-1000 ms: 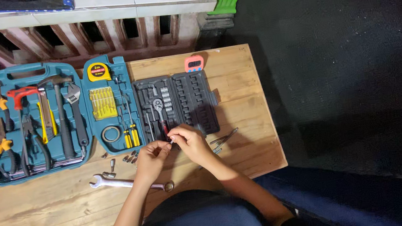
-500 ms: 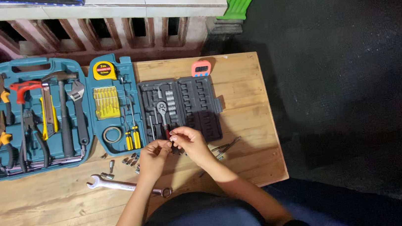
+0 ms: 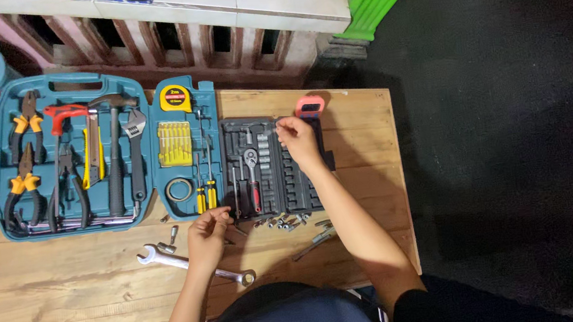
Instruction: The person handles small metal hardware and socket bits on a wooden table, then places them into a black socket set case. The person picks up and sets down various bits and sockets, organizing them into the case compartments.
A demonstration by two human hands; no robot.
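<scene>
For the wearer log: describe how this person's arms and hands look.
Both forearms are bare, with no sleeves reaching them. The left hand and right hand wear no gloves. No rings, watch or bracelet can be made out at this size.

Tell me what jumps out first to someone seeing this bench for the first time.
The open teal tool case fills the left of the wooden table, packed with orange-handled pliers, a hammer and a yellow tape measure. Beside it the dark socket tray lies under the right hand, which pinches a small piece at its top edge. The left hand rests over a silver wrench among loose bits.
</scene>
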